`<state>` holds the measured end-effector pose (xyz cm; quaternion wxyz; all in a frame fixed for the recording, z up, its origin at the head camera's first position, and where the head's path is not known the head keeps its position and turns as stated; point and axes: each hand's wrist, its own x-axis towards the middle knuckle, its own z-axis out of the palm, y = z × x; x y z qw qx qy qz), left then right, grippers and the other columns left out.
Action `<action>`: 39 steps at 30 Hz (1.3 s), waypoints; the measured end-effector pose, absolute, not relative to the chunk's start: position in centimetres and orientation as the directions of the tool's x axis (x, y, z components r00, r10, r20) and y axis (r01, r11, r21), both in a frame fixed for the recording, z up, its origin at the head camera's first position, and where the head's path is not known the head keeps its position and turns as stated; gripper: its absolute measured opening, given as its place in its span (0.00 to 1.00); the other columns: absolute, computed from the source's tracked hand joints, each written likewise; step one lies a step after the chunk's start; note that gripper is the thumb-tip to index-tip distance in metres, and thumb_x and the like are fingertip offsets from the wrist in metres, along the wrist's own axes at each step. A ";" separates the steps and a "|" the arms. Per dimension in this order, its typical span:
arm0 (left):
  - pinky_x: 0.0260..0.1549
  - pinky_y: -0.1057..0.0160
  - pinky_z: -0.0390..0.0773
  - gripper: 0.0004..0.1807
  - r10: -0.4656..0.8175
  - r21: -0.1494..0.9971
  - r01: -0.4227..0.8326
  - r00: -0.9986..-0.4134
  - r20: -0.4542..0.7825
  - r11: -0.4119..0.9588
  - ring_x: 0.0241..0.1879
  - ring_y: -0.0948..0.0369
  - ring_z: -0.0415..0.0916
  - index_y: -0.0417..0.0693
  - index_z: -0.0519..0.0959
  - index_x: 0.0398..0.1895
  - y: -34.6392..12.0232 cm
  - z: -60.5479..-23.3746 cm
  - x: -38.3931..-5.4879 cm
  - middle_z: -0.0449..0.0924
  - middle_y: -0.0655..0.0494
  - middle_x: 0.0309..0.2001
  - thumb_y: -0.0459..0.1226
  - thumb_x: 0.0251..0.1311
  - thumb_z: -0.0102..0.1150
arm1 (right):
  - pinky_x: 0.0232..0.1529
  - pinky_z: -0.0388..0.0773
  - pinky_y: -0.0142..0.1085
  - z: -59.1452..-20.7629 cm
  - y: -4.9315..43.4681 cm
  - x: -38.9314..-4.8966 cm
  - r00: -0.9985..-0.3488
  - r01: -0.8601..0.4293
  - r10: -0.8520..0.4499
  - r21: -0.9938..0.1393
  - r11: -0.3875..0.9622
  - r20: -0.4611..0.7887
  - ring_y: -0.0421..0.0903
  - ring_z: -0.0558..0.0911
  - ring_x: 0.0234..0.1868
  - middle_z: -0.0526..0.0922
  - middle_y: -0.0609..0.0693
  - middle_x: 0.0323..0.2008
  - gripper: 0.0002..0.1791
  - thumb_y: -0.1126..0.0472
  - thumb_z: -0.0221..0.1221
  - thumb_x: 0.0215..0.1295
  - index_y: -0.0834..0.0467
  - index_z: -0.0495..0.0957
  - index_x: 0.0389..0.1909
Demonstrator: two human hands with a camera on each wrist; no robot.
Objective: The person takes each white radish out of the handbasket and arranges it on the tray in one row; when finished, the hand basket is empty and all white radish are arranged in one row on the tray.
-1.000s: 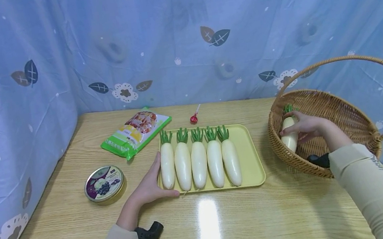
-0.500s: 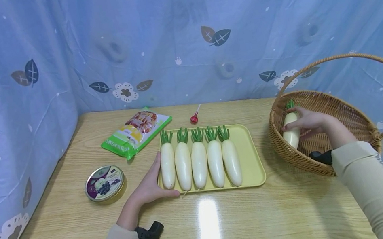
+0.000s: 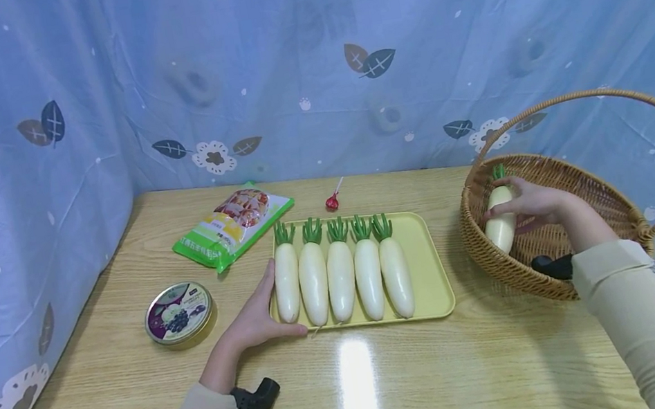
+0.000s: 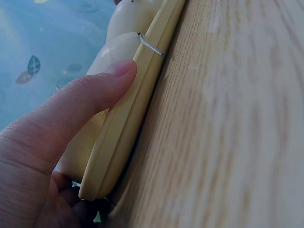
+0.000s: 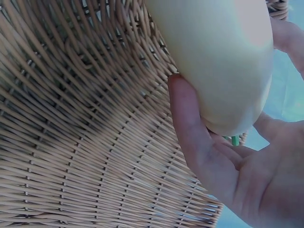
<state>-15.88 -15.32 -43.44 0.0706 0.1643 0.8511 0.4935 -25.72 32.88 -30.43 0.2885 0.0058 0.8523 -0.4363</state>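
Note:
In the wicker basket at the right, my right hand grips a white radish with a short green top. The right wrist view shows the fingers wrapped round that radish, close to the woven wall. My left hand holds the front left corner of a yellow tray, its thumb over the front rim in the left wrist view and its fingers along the left side. Several white radishes lie side by side on the tray, green tops facing away; the tray's right strip is bare.
Behind the tray lie a green and white food packet and a red lollipop. A round tin stands left of my left hand. The basket's tall handle arches over its opening. A blue patterned curtain surrounds the wooden table.
My right hand and the radish in it have moved slightly right and away within the basket. The left hand and the tray stay in place.

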 end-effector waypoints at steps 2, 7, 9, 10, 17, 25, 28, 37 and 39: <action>0.65 0.49 0.41 0.75 0.348 0.863 0.207 -0.937 0.039 0.461 0.69 0.51 0.33 0.45 0.30 0.71 -15.3 -43.5 -15.9 0.31 0.46 0.72 0.49 0.28 0.78 | 0.41 0.78 0.48 -30.3 33.0 -25.7 -0.837 0.250 -0.245 -0.741 0.623 -0.488 0.56 0.76 0.40 0.51 0.75 0.54 0.53 0.58 0.58 0.60 0.60 0.24 0.69; 0.65 0.47 0.41 0.73 0.350 0.866 0.195 -0.937 0.025 0.461 0.69 0.49 0.33 0.42 0.30 0.71 -15.0 -42.6 -15.5 0.31 0.44 0.71 0.43 0.30 0.78 | 0.42 0.77 0.50 -29.9 33.3 -25.5 -0.852 0.228 -0.244 -0.747 0.625 -0.464 0.60 0.74 0.44 0.50 0.76 0.55 0.54 0.57 0.58 0.60 0.61 0.24 0.69; 0.64 0.46 0.41 0.71 0.354 0.871 0.191 -0.935 0.021 0.453 0.69 0.47 0.33 0.39 0.30 0.70 -14.8 -41.8 -15.2 0.31 0.41 0.71 0.40 0.32 0.78 | 0.43 0.77 0.50 -29.6 33.4 -25.4 -0.862 0.215 -0.237 -0.747 0.629 -0.448 0.62 0.73 0.45 0.49 0.76 0.55 0.54 0.56 0.58 0.60 0.61 0.25 0.69; 0.64 0.46 0.40 0.71 0.355 0.873 0.187 -0.935 0.017 0.450 0.69 0.47 0.33 0.38 0.30 0.70 -14.7 -41.3 -15.0 0.31 0.40 0.71 0.39 0.32 0.77 | 0.43 0.77 0.50 -29.4 33.4 -25.3 -0.867 0.209 -0.234 -0.747 0.631 -0.440 0.63 0.72 0.46 0.49 0.76 0.55 0.54 0.56 0.59 0.60 0.61 0.25 0.69; 0.64 0.46 0.42 0.69 0.358 0.870 0.172 -0.934 -0.006 0.462 0.69 0.45 0.33 0.35 0.31 0.70 -14.3 -39.6 -14.5 0.31 0.37 0.70 0.37 0.35 0.76 | 0.42 0.77 0.51 -28.2 33.7 -24.6 -0.892 0.167 -0.226 -0.750 0.640 -0.392 0.67 0.70 0.49 0.48 0.76 0.56 0.52 0.56 0.57 0.62 0.60 0.25 0.69; 0.64 0.45 0.41 0.72 0.347 0.864 0.193 -0.937 0.022 0.466 0.69 0.47 0.33 0.42 0.30 0.71 -15.0 -42.6 -15.5 0.31 0.43 0.71 0.42 0.31 0.78 | 0.43 0.77 0.50 -27.2 33.9 -23.6 -0.910 0.135 -0.224 -0.761 0.634 -0.348 0.69 0.65 0.53 0.46 0.77 0.58 0.51 0.55 0.56 0.63 0.62 0.26 0.69; 0.64 0.47 0.42 0.74 0.342 0.859 0.193 -0.940 0.022 0.475 0.69 0.49 0.33 0.45 0.30 0.71 -15.3 -43.4 -15.8 0.31 0.46 0.72 0.47 0.29 0.78 | 0.44 0.76 0.51 -26.8 33.6 -23.2 -0.914 0.131 -0.224 -0.769 0.626 -0.338 0.71 0.60 0.56 0.45 0.77 0.59 0.51 0.55 0.56 0.63 0.61 0.26 0.69; 0.64 0.46 0.41 0.72 0.349 0.867 0.196 -0.937 0.027 0.458 0.69 0.48 0.33 0.42 0.30 0.71 -14.9 -42.0 -15.3 0.31 0.43 0.71 0.44 0.31 0.78 | 0.41 0.78 0.49 -25.8 32.8 -22.1 -0.929 0.096 -0.217 -0.763 0.639 -0.298 0.71 0.61 0.56 0.48 0.78 0.59 0.49 0.54 0.54 0.64 0.60 0.27 0.69; 0.64 0.46 0.41 0.72 0.347 0.868 0.189 -0.938 0.021 0.458 0.69 0.48 0.33 0.40 0.30 0.71 -14.8 -41.6 -15.1 0.31 0.42 0.71 0.42 0.31 0.78 | 0.41 0.78 0.48 -25.6 32.6 -21.8 -0.932 0.083 -0.218 -0.757 0.648 -0.290 0.71 0.62 0.56 0.49 0.78 0.59 0.49 0.54 0.54 0.65 0.60 0.27 0.69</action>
